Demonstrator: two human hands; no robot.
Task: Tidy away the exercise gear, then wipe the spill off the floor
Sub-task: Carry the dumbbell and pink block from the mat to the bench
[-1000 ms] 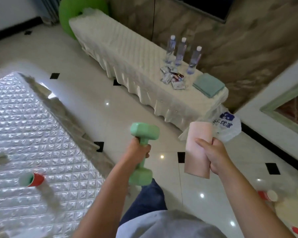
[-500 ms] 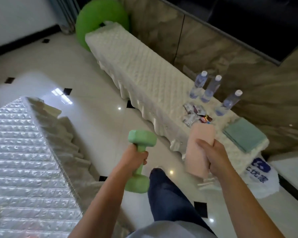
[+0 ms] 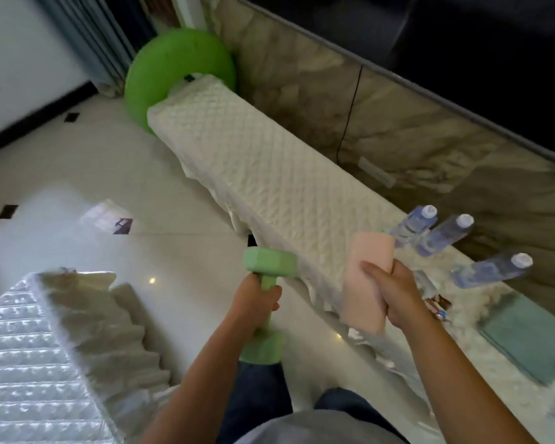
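My left hand (image 3: 256,298) grips the handle of a light green dumbbell (image 3: 269,262), held upright above the floor. My right hand (image 3: 393,293) holds a pink foam block (image 3: 367,267) by its right side, upright, over the near edge of the long bench. A large green exercise ball (image 3: 177,64) rests on the floor at the far end of that bench, against the wall. The spill is out of view.
The long bench (image 3: 263,168) has a cream quilted cover and runs along the marble wall. Three water bottles (image 3: 446,235), some small packets and a folded teal towel (image 3: 532,334) lie at its near end. A quilted bed (image 3: 29,363) fills the lower left. Glossy tile floor (image 3: 109,174) lies between.
The view has swung left and moved closer to the bench; the green ball now shows fully. Both hands keep the same hold, and the foam block now sits over the bench edge.
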